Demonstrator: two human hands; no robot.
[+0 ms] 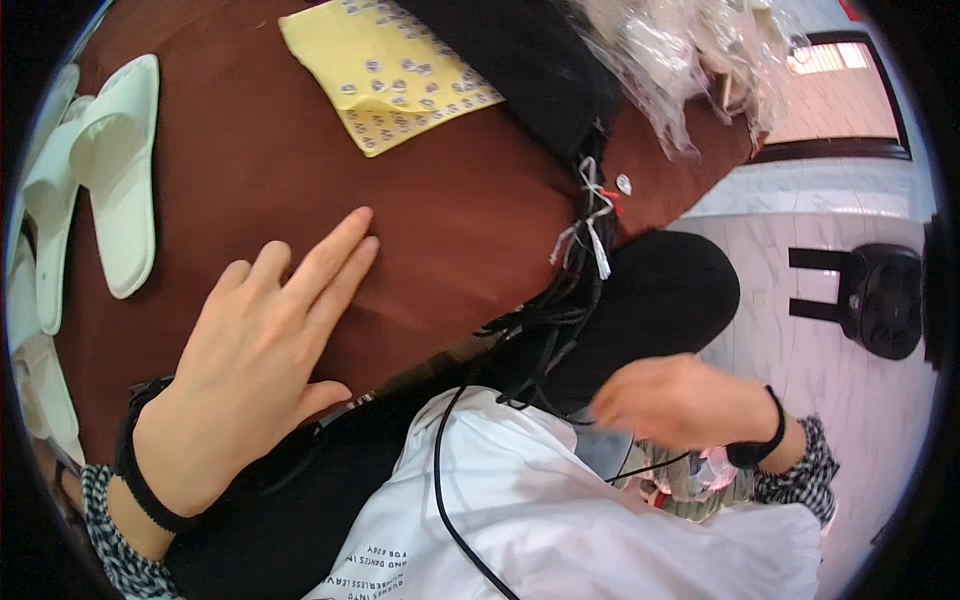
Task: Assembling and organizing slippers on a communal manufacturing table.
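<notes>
My left hand (262, 345) is held over the brown cloth surface (240, 110), fingers stretched out and nothing in them. Over my lap on the right is my right hand (670, 400), blurred by motion with its fingers bent downward; what they hold, if anything, does not show. Beyond my left hand lies a yellow sheet of small round stickers (400, 85). A single small white sticker (624, 184) sits apart from it, near the cloth's right edge. White open-toe slippers (125, 200), several of them, lie along the left side, nearest my left hand.
Black cords (590, 225) with white ties hang over the cloth's edge, below black fabric (530, 70). Clear plastic bags (700, 60) with pale contents fill the far right. A black cable (440, 470) runs down my white shirt. A black object (880, 300) stands on the floor.
</notes>
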